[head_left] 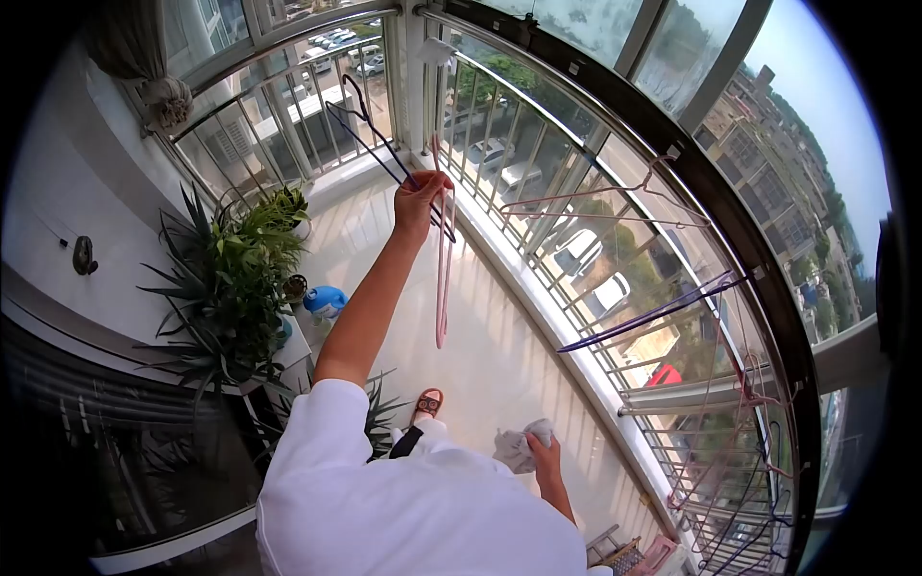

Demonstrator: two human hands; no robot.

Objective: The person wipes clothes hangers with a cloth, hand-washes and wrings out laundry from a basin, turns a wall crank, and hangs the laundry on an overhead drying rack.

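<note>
Left grip [424, 195], 11 o'clock, pinches dark-blue hanger [389, 148] and pink hanger [441, 307]; right grip [543, 453], 5 o'clock, clutches grey cloth [516, 445]. Firm pinch, steady wrist should limit hangers tangling.

Home balcony [499, 326]: metal railing [317, 36], potted plants [235, 274], clothes hangers [441, 324], parked cars [578, 252] below
</note>
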